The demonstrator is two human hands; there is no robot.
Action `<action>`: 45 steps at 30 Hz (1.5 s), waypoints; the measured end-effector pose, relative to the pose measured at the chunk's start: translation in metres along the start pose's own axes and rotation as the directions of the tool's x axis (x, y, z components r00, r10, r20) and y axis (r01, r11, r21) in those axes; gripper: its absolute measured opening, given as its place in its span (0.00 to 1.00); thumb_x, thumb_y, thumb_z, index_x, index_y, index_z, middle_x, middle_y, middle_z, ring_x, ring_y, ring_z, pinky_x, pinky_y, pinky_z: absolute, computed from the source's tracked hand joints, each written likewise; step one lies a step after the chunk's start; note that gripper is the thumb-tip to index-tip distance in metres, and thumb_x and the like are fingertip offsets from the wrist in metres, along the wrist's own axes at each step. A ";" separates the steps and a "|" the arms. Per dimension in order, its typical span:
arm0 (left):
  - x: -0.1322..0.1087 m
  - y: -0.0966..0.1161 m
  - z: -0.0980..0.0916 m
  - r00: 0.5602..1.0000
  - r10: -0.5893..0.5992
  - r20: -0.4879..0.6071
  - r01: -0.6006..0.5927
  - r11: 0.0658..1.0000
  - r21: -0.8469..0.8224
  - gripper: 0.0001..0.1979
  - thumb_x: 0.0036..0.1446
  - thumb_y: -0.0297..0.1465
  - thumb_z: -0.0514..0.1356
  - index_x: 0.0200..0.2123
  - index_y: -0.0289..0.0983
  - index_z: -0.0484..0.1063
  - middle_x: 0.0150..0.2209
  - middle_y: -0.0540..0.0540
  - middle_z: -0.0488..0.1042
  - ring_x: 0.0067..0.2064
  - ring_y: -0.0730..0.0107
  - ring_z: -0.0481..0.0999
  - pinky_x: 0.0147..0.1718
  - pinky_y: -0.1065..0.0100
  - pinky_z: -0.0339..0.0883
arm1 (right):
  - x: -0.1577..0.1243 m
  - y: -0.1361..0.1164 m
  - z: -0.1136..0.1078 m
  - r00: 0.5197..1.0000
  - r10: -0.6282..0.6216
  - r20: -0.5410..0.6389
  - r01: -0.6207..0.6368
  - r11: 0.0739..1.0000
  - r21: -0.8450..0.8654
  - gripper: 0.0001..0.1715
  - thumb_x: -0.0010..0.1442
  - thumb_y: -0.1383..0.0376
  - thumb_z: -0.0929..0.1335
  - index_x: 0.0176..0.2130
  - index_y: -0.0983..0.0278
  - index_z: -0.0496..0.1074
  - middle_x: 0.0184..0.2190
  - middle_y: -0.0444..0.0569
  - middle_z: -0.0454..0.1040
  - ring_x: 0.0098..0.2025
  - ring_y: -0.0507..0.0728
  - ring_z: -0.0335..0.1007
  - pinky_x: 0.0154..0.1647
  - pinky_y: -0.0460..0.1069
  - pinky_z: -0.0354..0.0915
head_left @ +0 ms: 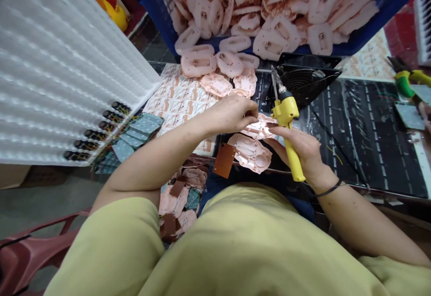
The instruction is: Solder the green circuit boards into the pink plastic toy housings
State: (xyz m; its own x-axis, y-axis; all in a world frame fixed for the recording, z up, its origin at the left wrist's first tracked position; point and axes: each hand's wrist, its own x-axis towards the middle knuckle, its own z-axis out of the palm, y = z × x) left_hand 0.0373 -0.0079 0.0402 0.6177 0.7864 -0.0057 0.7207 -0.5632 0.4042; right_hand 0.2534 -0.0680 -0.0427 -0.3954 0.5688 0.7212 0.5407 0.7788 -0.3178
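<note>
My right hand [303, 148] is wrapped round the handle of a yellow soldering gun [285, 112], whose metal tip points up and away from me. Its fingertips reach the right edge of a brightly lit pink plastic shell [257, 130]. Over the left side of that shell, my left hand [237, 112] is closed with fingers curled together; whatever they pinch is hidden. Closer to me lies a second pink shell [252, 154] with a round speaker grille, and a brown circuit board [224, 160] sits against its left side.
A blue crate [161, 22] full of pink shells stands at the back, with more shells before it. A black fan [306, 80] is behind the soldering gun. White ridged foam [67, 62] and green circuit boards [138, 132] are at left. Another person's hand [426, 114] shows far right.
</note>
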 end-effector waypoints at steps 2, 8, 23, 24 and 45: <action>0.000 0.007 -0.001 1.000 0.019 0.007 -0.019 1.000 0.010 0.07 0.56 0.26 0.59 0.35 0.38 0.79 0.32 0.49 0.80 0.37 0.67 0.78 0.41 0.66 0.67 | 0.007 -0.006 0.006 0.997 0.060 -0.040 -0.058 0.997 0.051 0.16 0.64 0.66 0.71 0.51 0.60 0.68 0.43 0.48 0.79 0.41 0.54 0.78 0.43 0.47 0.73; -0.006 0.014 -0.002 1.000 0.014 0.001 -0.014 1.000 0.018 0.07 0.58 0.31 0.59 0.36 0.37 0.78 0.32 0.47 0.80 0.35 0.67 0.78 0.38 0.67 0.67 | 0.019 -0.016 0.022 0.968 0.182 -0.171 -0.160 0.978 0.136 0.14 0.64 0.66 0.71 0.49 0.60 0.67 0.40 0.45 0.79 0.36 0.51 0.78 0.38 0.42 0.72; -0.003 0.008 0.019 1.000 0.016 -0.003 -0.016 0.989 0.144 0.09 0.58 0.27 0.57 0.36 0.36 0.78 0.35 0.44 0.80 0.40 0.62 0.78 0.42 0.63 0.68 | 0.008 -0.009 0.000 0.989 0.052 -0.139 -0.050 0.999 0.019 0.08 0.64 0.70 0.69 0.44 0.60 0.71 0.37 0.43 0.79 0.34 0.51 0.77 0.37 0.44 0.72; -0.001 0.006 0.023 1.000 0.003 0.014 -0.005 0.986 0.165 0.09 0.58 0.27 0.57 0.35 0.36 0.78 0.35 0.43 0.80 0.40 0.62 0.78 0.42 0.63 0.68 | 0.005 -0.008 -0.008 0.992 0.035 -0.118 -0.034 0.999 0.005 0.09 0.64 0.70 0.70 0.45 0.60 0.72 0.36 0.43 0.79 0.32 0.51 0.77 0.35 0.45 0.72; 0.006 0.007 0.055 0.995 -0.102 -0.007 0.102 0.979 0.176 0.06 0.62 0.30 0.59 0.37 0.33 0.74 0.39 0.38 0.76 0.44 0.59 0.75 0.45 0.62 0.68 | -0.064 0.001 -0.061 0.991 0.055 -0.122 -0.041 0.992 0.117 0.23 0.53 0.71 0.77 0.48 0.60 0.74 0.33 0.46 0.79 0.31 0.56 0.78 0.30 0.48 0.77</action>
State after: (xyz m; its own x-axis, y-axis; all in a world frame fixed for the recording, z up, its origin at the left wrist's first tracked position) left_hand 0.0636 -0.0208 -0.0071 0.5385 0.8417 -0.0406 0.8239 -0.5158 0.2346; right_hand 0.3248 -0.1196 -0.0522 -0.2715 0.5742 0.7724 0.4657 0.7807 -0.4167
